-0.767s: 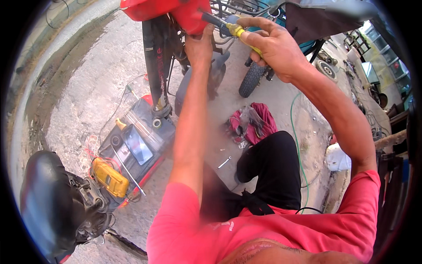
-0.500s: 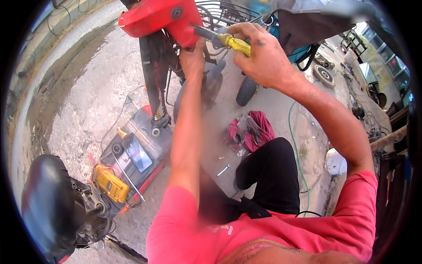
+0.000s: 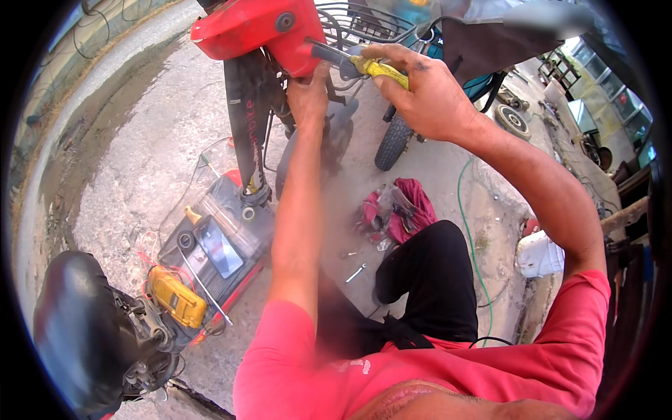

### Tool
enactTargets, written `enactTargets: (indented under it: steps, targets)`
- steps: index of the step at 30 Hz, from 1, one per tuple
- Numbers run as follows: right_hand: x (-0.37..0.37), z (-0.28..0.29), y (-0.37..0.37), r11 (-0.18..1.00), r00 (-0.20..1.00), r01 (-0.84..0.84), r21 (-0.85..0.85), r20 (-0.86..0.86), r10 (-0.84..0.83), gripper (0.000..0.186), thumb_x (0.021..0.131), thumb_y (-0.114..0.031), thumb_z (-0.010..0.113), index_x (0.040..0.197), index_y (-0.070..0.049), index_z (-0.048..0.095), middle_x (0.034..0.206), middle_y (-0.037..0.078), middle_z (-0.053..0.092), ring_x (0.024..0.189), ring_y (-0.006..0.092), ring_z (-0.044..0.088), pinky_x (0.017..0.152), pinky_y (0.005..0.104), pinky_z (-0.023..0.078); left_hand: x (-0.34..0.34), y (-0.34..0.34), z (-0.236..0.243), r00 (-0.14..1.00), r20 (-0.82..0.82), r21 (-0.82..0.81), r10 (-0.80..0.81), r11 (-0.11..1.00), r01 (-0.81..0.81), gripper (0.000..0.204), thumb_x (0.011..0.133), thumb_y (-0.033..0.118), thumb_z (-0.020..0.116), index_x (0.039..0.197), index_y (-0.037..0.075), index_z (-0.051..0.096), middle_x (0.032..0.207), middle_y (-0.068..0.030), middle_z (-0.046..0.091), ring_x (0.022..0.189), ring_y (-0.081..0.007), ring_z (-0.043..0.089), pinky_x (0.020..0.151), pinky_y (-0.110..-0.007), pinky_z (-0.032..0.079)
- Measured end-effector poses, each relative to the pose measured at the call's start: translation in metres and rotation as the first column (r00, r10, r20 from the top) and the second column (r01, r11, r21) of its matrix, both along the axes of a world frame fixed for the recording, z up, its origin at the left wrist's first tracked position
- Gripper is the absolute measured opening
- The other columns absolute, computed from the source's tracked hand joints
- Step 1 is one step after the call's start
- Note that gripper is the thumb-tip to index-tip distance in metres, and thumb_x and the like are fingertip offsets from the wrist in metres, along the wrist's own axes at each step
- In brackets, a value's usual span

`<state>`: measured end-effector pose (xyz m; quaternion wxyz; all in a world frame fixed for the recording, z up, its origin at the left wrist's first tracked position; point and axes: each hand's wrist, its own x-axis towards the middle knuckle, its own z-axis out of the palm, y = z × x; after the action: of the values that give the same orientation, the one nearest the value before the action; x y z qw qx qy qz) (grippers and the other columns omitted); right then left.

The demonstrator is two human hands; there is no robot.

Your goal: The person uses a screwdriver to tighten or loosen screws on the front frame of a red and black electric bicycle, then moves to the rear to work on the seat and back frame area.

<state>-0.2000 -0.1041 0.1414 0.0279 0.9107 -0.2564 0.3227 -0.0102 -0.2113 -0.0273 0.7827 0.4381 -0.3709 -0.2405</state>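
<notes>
A red plastic scooter fairing point(image 3: 255, 31) with a round lock fills the upper middle. My left hand point(image 3: 308, 98) is closed on its lower edge from beneath; some of its fingers are hidden by the plastic. My right hand point(image 3: 430, 91) grips a screwdriver point(image 3: 383, 71) by its yellow handle. The screwdriver's shaft points left, its tip at the fairing's right side beside a dark handlebar grip. Whether the tip sits in a screw is too small to tell.
Lower left, the scooter's floorboard point(image 3: 248, 252) carries a phone point(image 3: 220, 245), a yellow multimeter point(image 3: 176, 295) and a long metal rod. A black seat point(image 3: 73, 329) stands beside it. On the ground lie a small wrench point(image 3: 355, 273), a maroon cloth point(image 3: 409, 210) and a green hose point(image 3: 472, 245).
My right hand and the screwdriver handle have shifted slightly right and down. My left hand stays on the fairing, and the whole view has moved a little.
</notes>
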Motion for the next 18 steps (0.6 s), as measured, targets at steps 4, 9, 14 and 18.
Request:
enactTargets:
  steps: [4,9,14,18]
  targets:
    - [0.001,-0.003,0.002,0.979,0.986,0.071,-0.192,-0.137,-0.098,0.036,0.094,-0.009,0.061,0.130,-0.011,0.060,0.111,0.020,0.069,0.095,0.0407,0.071,0.076,0.0496,0.058,0.003,-0.001,-0.002,0.999,0.027,0.035,0.028,0.999,-0.029,0.069,0.082,0.055,0.083,0.119,0.000,0.065,0.096,-0.0069,0.070,0.068,-0.0136,0.062,0.051,-0.029,0.050]
    - [0.001,-0.006,0.002,0.979,0.991,0.035,-0.203,-0.116,-0.060,0.033,0.095,-0.010,0.061,0.128,-0.012,0.059,0.108,0.020,0.070,0.093,0.0427,0.070,0.076,0.0495,0.058,-0.003,-0.007,-0.004,0.997,0.031,-0.006,0.065,0.998,-0.064,0.068,0.083,0.054,0.082,0.119,-0.001,0.066,0.096,-0.0067,0.070,0.068,-0.0137,0.062,0.051,-0.029,0.049]
    - [0.004,-0.006,0.001,0.995,0.999,0.022,-0.098,-0.039,-0.026,0.031,0.095,-0.011,0.061,0.126,-0.013,0.059,0.109,0.019,0.070,0.093,0.0438,0.069,0.077,0.0500,0.058,-0.001,-0.004,-0.006,0.995,0.054,-0.023,0.079,0.997,-0.078,0.064,0.084,0.049,0.082,0.120,-0.002,0.065,0.098,-0.0071,0.071,0.071,-0.0151,0.063,0.051,-0.030,0.048]
    - [0.005,-0.010,0.006,0.992,0.998,0.043,-0.118,-0.038,-0.048,0.031,0.095,-0.010,0.061,0.126,-0.011,0.060,0.110,0.020,0.070,0.096,0.0448,0.068,0.079,0.0501,0.057,-0.002,-0.004,-0.006,0.994,0.049,0.003,0.098,0.995,-0.099,0.063,0.084,0.046,0.081,0.121,-0.003,0.064,0.101,-0.0082,0.071,0.074,-0.0171,0.064,0.051,-0.031,0.049]
